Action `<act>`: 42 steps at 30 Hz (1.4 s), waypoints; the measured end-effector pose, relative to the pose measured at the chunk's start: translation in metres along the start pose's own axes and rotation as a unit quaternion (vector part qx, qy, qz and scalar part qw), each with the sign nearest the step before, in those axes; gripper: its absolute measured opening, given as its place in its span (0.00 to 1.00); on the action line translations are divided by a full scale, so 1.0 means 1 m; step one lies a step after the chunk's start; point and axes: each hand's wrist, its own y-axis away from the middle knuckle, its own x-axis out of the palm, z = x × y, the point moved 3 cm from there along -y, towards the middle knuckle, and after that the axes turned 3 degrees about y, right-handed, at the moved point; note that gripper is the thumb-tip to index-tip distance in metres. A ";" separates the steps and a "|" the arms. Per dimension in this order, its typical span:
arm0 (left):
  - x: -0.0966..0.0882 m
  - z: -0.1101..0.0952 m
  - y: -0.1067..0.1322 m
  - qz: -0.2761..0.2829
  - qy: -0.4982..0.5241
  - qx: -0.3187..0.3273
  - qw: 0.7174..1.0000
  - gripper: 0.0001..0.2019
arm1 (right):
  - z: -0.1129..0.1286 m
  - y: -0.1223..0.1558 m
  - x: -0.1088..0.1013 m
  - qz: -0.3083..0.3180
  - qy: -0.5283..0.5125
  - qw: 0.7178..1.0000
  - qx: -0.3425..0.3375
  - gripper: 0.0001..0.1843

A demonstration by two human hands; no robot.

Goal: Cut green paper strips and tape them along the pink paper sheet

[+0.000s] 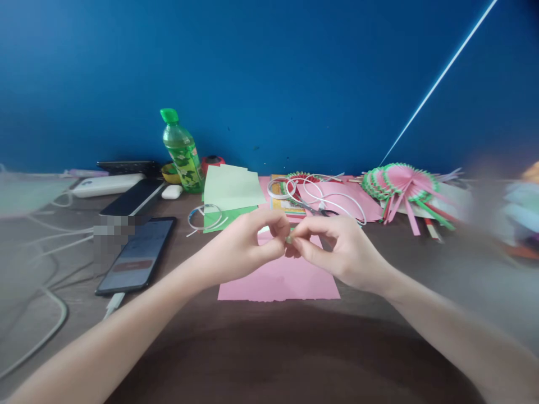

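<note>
Both hands meet over a pink paper sheet (278,280) that lies flat on the table. My left hand (252,241) is closed in a pinch, with thumb and curled fingers together. My right hand (341,247) pinches from the other side, its thumb and forefinger touching the same spot. Between the fingertips shows a tiny pale green piece (288,239), perhaps paper; most of it is hidden by the fingers. Just behind the hands, dark scissors handles (329,212) lie partly under a white cable (343,203).
Pale green paper sheets (231,188) and a coil of clear tubing or tape (205,219) lie behind. At left stand a green-capped bottle (181,151), a phone (138,255) with cable, and a white earbud case (172,192). Folded pink-green paper fans (400,182) sit at right.
</note>
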 end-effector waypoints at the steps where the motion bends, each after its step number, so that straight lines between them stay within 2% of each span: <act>1: -0.002 0.001 -0.001 0.001 0.001 -0.009 1.000 0.04 | -0.001 -0.001 -0.002 0.004 -0.010 1.000 0.007 0.07; 7: -0.019 0.014 -0.007 -0.026 -0.013 -0.087 0.996 0.04 | -0.016 -0.008 -0.018 0.013 -0.076 0.996 0.041 0.06; 12: -0.034 0.027 -0.012 -0.085 -0.042 -0.136 0.986 0.05 | -0.028 -0.011 -0.029 0.012 -0.143 0.989 0.038 0.05; 16: -0.050 0.059 -0.017 -0.120 -0.074 -0.176 0.974 0.05 | -0.035 -0.014 -0.036 -0.010 -0.171 0.985 0.016 0.05; 17: -0.056 0.069 -0.018 -0.143 -0.084 -0.180 0.970 0.05 | -0.036 -0.014 -0.037 -0.017 -0.185 0.982 0.011 0.05; 20: -0.076 0.096 -0.017 -0.228 -0.095 -0.192 0.950 0.08 | -0.039 -0.017 -0.040 -0.033 -0.237 0.971 0.001 0.07; 22: -0.087 0.109 -0.014 -0.264 -0.142 -0.227 0.926 0.08 | -0.041 -0.018 -0.040 -0.040 -0.266 0.963 0.004 0.08; 26: -0.101 0.121 -0.009 -0.273 -0.220 -0.282 0.893 0.07 | -0.042 -0.019 -0.044 -0.065 -0.272 0.960 0.015 0.08; 31: -0.109 0.123 -0.002 -0.255 -0.337 -0.329 0.844 0.08 | -0.037 -0.019 -0.051 -0.092 -0.257 0.962 0.003 0.13; 36: -0.110 0.118 0.004 -0.277 -0.388 -0.335 0.813 0.10 | -0.036 -0.018 -0.056 -0.098 -0.264 0.960 0.001 0.16; 38: -0.108 0.115 0.003 -0.285 -0.398 -0.320 0.811 0.12 | -0.036 -0.018 -0.057 -0.083 -0.284 0.955 -0.009 0.15; 39: -0.106 0.113 0.001 -0.290 -0.391 -0.302 0.820 0.13 | -0.036 -0.018 -0.057 -0.073 -0.294 0.953 -0.014 0.15; 41: -0.097 0.107 -0.005 -0.287 -0.354 -0.252 0.853 0.12 | -0.035 -0.018 -0.058 -0.059 -0.309 0.949 -0.023 0.15; 42: -0.090 0.103 -0.009 -0.268 -0.309 -0.218 0.886 0.12 | -0.034 -0.018 -0.058 -0.054 -0.311 0.948 -0.026 0.15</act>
